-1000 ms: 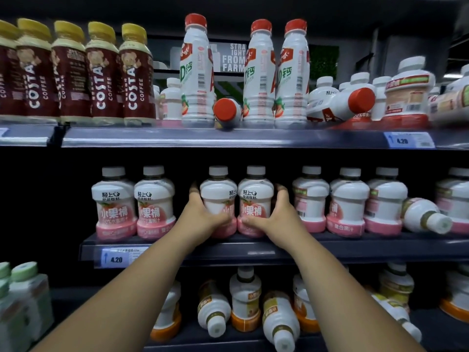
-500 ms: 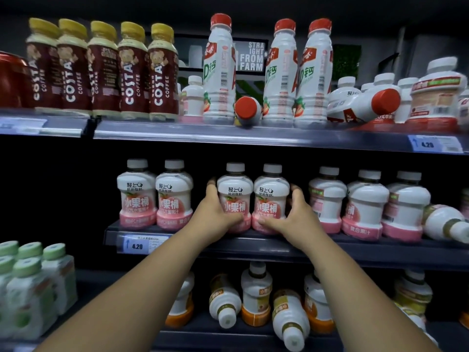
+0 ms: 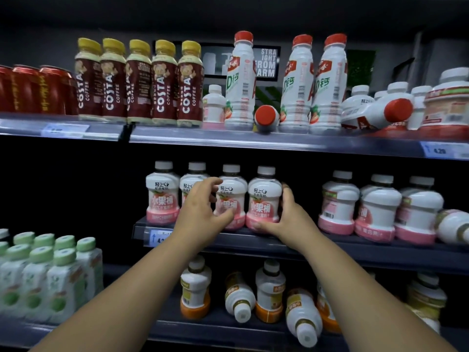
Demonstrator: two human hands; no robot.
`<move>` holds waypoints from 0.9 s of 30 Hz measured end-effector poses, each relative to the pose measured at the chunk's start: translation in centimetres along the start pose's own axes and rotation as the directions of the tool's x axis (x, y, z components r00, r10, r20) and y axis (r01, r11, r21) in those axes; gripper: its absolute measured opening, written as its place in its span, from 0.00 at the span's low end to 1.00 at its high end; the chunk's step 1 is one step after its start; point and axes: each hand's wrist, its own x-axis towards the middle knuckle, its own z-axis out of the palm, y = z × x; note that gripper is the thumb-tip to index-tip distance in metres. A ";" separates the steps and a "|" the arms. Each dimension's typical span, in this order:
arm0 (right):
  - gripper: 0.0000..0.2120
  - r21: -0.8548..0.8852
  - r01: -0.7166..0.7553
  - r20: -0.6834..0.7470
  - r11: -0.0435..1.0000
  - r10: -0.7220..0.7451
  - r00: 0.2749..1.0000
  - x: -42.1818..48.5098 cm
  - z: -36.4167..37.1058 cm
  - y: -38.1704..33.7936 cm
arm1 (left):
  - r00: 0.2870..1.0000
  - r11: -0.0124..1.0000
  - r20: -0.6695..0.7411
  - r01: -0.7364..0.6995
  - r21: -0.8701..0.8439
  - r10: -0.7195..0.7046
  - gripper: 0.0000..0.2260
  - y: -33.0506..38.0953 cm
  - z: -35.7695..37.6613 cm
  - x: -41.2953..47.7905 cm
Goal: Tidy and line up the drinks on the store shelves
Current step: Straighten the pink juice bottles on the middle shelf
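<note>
Four pink-and-white juice bottles stand side by side at the left of the middle shelf (image 3: 330, 250). My left hand (image 3: 203, 214) curls over the left shoulder of the third pink bottle (image 3: 234, 196), with its thumb on the label. My right hand (image 3: 286, 217) grips the right side of the fourth pink bottle (image 3: 264, 199), its thumb along the base. A gap separates these from three more pink bottles (image 3: 378, 207), whose labels are turned away. At the far right another pink bottle (image 3: 454, 226) lies on its side.
The top shelf holds Costa coffee bottles (image 3: 162, 82), tall red-capped bottles (image 3: 299, 82) and two toppled ones (image 3: 265, 118) (image 3: 380, 113). Below, orange-based bottles stand mixed with fallen ones (image 3: 238, 298) (image 3: 303, 316). Green-capped bottles (image 3: 45, 273) sit at lower left.
Both hands have slid the two held pink bottles left against the other two, which opens a gap on their right. My left fingers have come round to the front. The view shifted left.
</note>
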 end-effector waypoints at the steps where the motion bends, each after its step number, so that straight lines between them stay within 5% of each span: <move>1: 0.58 -0.019 0.001 0.012 1.000 0.000 1.000 0.2 0.4 -0.2 | 1.000 1.000 0.009 -0.003 -0.006 0.003 0.26 0.1 0.0 -0.1; 6: 0.62 0.005 0.034 0.091 0.999 -0.034 0.995 -0.3 -0.5 0.2 | 0.999 0.999 0.039 -0.037 -0.031 0.038 0.26 0.6 1.0 -0.7; 12: 0.40 0.014 0.171 -0.260 0.985 -0.162 0.952 -3.6 -5.4 3.2 | 0.992 0.980 0.025 -0.120 -0.160 0.126 0.25 4.3 6.0 -0.7; 17: 0.34 -0.056 0.096 -0.509 0.994 -0.111 0.854 -6.2 -10.2 9.1 | 0.990 0.969 0.109 -0.062 -0.237 0.090 0.27 9.3 13.5 -0.5; 22: 0.35 -0.066 0.021 -0.529 0.998 -0.053 0.847 -6.9 -12.5 12.5 | 0.983 0.962 0.152 0.137 -0.235 -0.102 0.38 12.5 19.2 1.1; 27: 0.48 -0.014 -0.147 -0.390 0.989 0.130 0.912 -5.4 -12.8 13.2 | 0.946 0.956 0.220 0.270 -0.117 -0.240 0.46 14.1 22.3 2.9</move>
